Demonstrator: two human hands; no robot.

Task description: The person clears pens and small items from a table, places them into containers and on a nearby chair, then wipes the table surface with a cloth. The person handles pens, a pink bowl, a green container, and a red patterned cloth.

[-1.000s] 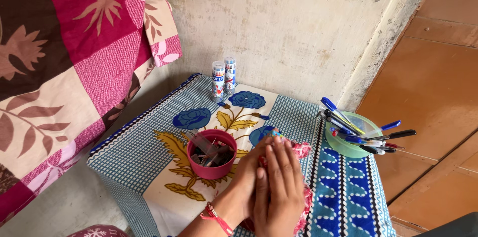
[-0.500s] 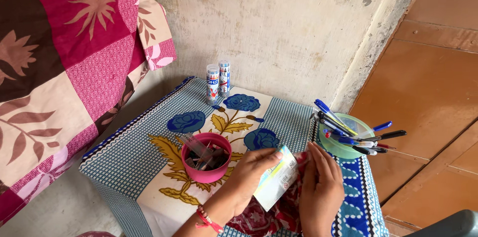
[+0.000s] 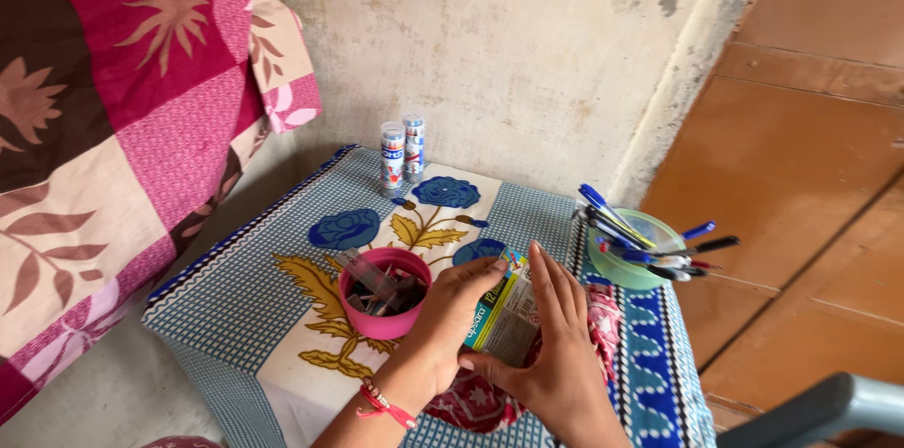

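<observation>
- Both hands have drawn together around the small box (image 3: 504, 311), which half a second ago was tilted out between them
- left hand (image 3: 452, 316) clamps the box's near edge, fingers curled on it
- right hand (image 3: 556, 340) presses flat against its other side, fingers together
- box sits over the red patterned cloth (image 3: 603, 311), just beside the pink cup (image 3: 381, 321)
- green bowl (image 3: 629, 271) of pens stands well apart

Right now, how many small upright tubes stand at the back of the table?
2. Both stand side by side near the wall: the left tube and the right tube, behind the pink cup. None seems hidden.
</observation>
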